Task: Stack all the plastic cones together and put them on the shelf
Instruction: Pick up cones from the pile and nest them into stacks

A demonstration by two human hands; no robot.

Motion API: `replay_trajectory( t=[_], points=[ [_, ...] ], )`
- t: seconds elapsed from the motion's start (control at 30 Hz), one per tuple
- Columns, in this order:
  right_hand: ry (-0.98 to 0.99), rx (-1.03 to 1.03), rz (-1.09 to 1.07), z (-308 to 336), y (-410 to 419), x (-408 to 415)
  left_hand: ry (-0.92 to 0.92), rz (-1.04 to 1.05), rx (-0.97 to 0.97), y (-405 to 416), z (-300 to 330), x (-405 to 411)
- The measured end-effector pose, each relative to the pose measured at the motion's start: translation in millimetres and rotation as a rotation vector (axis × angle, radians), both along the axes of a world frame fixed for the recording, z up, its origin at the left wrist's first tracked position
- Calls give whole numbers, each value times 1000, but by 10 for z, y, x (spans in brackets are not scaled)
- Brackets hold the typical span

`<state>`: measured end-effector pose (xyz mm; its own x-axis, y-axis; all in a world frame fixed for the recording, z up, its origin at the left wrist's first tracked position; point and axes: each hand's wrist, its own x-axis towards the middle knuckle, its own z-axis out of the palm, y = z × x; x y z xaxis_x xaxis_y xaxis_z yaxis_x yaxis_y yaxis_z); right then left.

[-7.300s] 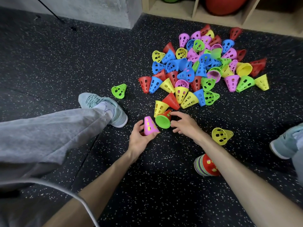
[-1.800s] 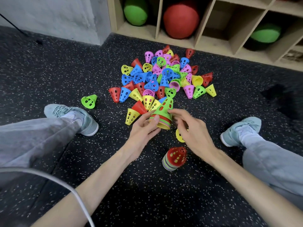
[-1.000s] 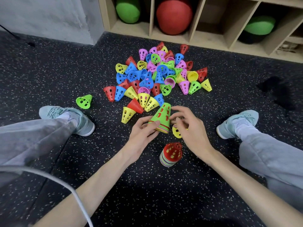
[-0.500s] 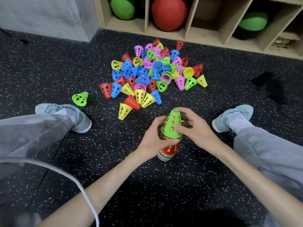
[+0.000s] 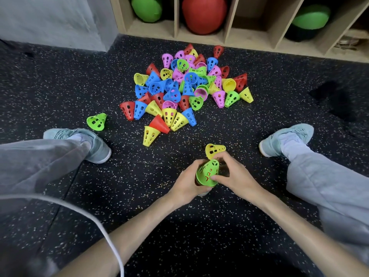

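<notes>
Both my left hand (image 5: 187,182) and right hand (image 5: 234,174) grip one green-topped cone stack (image 5: 207,174). One yellow cone (image 5: 214,149) just beyond; one green cone (image 5: 96,121) far left.

Two bare hands, left hand (image 5: 187,181) and right hand (image 5: 235,176). Two pale teal sneakers (image 5: 79,142). One heap of perforated plastic cones (image 5: 185,90) in red, blue, yellow, green and pink, too tangled to count. Three lone cones: two yellow (image 5: 149,134), one green (image 5: 96,121). Three balls (image 5: 203,15) in the shelf: two green, one red.
</notes>
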<state>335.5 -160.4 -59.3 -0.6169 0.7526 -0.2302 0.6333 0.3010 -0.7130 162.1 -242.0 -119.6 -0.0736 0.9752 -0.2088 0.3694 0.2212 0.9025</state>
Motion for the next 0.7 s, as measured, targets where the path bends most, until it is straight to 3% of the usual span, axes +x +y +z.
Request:
replay_trajectory(
  t=[0.4, 0.57, 0.7],
  points=[
    [-133, -2, 147, 14, 128, -49, 122, -69, -18, 27, -21, -118],
    [29, -62, 4, 156, 287, -77, 112, -118, -28, 101, 120, -300],
    [63, -26, -62, 283, 428, -258, 228, -105, -21, 188, 208, -519]
  ],
)
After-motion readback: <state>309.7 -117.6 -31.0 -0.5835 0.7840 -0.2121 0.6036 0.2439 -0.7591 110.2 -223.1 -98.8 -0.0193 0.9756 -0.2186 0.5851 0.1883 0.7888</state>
